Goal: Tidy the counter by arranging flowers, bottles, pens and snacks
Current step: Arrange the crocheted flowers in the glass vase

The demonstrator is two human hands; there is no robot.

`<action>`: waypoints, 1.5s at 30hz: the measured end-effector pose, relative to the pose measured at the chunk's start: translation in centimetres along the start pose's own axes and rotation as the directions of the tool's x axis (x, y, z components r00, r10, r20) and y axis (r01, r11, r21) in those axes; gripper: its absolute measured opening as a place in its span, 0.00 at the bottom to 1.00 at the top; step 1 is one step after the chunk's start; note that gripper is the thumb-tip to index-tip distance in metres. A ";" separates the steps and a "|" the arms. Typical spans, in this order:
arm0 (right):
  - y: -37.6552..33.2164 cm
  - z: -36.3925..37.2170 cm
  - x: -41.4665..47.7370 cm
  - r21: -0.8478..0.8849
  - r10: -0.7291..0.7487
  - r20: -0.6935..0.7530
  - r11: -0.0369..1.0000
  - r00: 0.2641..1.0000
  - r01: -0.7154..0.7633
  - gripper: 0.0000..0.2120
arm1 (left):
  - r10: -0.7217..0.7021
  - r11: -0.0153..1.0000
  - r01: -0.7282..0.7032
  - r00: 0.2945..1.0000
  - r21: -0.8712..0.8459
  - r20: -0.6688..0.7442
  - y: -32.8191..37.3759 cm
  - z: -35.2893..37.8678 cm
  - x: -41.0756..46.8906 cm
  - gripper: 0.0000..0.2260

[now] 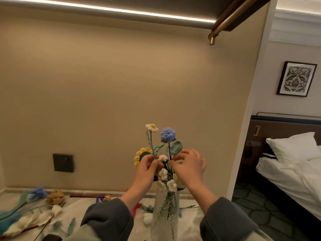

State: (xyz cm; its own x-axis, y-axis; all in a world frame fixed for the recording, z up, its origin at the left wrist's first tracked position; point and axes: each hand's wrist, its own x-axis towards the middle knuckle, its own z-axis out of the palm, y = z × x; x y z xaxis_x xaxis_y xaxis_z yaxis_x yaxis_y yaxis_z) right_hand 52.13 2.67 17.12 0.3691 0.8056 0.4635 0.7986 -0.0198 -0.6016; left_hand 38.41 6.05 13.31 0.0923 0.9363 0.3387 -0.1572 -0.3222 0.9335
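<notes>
A clear textured glass vase (165,214) stands on the pale counter (83,207) and holds several crochet flowers. My left hand (147,168) pinches the green stem of a white and yellow daisy (152,127), next to a sunflower (141,155). The fingers of my right hand (188,168) close on the thin dark stem of a blue flower (168,135) just below its green leaf (176,147). Small white blooms (163,174) fill the vase mouth between my hands.
Loose flowers lie on the counter at the left: a blue one (39,192), a brown one (55,197) and white ones (34,218). A dark wall socket (63,162) sits at the back. A bed (295,171) is at the right.
</notes>
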 end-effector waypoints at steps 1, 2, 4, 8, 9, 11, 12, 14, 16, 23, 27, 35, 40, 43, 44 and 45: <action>0.2 0.1 -0.1 -0.004 0.026 0.024 1.000 0.999 -0.026 0.03 | -0.003 1.000 0.003 1.000 0.017 -0.014 -0.3 -0.1 -0.1 0.03; 0.4 0.1 -0.2 -0.003 0.047 0.036 0.999 0.998 -0.047 0.02 | -0.006 0.999 0.007 1.000 0.041 -0.019 -0.6 -0.3 -0.2 0.02; 0.7 0.2 -0.6 0.012 0.075 0.052 0.997 0.996 -0.076 0.02 | -0.028 0.995 0.029 1.000 0.092 -0.007 -1.2 -0.6 -0.3 0.02; 1.0 0.1 -1.3 0.028 0.087 0.048 0.996 0.995 -0.088 0.03 | -0.075 0.985 0.074 0.997 0.157 0.001 -1.7 -0.8 -1.0 0.05; 1.0 0.0 -1.4 0.040 0.081 0.037 0.996 0.996 -0.082 0.03 | -0.067 0.979 0.067 0.998 0.193 -0.003 -1.7 -0.8 -1.1 0.06; 1.0 -0.2 -1.7 0.087 0.061 0.009 0.994 0.998 -0.061 0.04 | -0.064 0.970 0.067 0.998 0.232 -0.021 -1.7 -0.9 -1.5 0.06; 0.9 -0.3 -1.9 0.116 0.047 -0.006 0.992 0.999 -0.046 0.05 | -0.069 0.971 0.074 0.997 0.229 -0.030 -1.8 -0.9 -1.6 0.06; 0.8 -0.4 -2.3 0.178 0.013 -0.045 0.984 0.999 -0.005 0.06 | -0.086 0.970 0.094 0.995 0.225 -0.046 -1.8 -1.0 -1.9 0.06; 0.5 -0.4 -2.8 0.258 -0.016 -0.098 0.965 0.995 0.041 0.06 | -0.096 0.965 0.105 0.994 0.242 -0.051 -1.6 -1.1 -2.1 0.06; -1.5 -0.7 -5.7 0.446 -0.180 -0.367 0.827 0.913 0.342 0.11 | -0.177 0.951 0.186 0.983 0.248 -0.057 -1.9 -2.0 -2.6 0.07; -2.4 0.2 -8.2 0.528 -0.334 -0.362 0.695 0.870 0.487 0.10 | -0.204 0.964 0.216 0.975 0.154 -0.090 -2.3 -3.6 -4.0 0.07; -2.7 6.4 -11.7 0.551 -0.471 0.020 0.741 0.882 0.383 0.11 | -0.293 0.944 0.313 0.941 0.108 -0.170 -3.3 -9.2 -6.7 0.07; -1.5 11.3 -11.6 0.305 -0.259 0.486 0.945 0.835 0.115 0.10 | -0.373 0.914 0.392 0.913 0.104 -0.164 -3.8 -12.2 -7.6 0.06; -0.7 14.0 -11.3 0.131 -0.173 0.616 0.984 0.769 0.117 0.10 | -0.437 0.883 0.449 0.892 0.133 -0.110 -4.2 -13.3 -7.2 0.08; -0.6 14.6 -11.3 0.085 -0.148 0.634 0.989 0.759 0.122 0.08 | -0.456 0.871 0.467 0.884 0.156 -0.098 -4.4 -13.6 -6.9 0.09; -0.5 15.4 -11.2 0.041 -0.122 0.642 0.991 0.757 0.125 0.07 | -0.475 0.856 0.483 0.875 0.183 -0.087 -4.7 -13.9 -6.5 0.10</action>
State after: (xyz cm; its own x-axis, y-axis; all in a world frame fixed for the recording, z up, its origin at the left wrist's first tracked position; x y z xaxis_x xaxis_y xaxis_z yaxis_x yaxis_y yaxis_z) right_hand 40.31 2.79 2.26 -0.1229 0.9924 0.0068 0.8181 0.1052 -0.5654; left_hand 24.86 3.42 5.07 0.0700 0.9850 -0.1575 0.0897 0.1510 0.9845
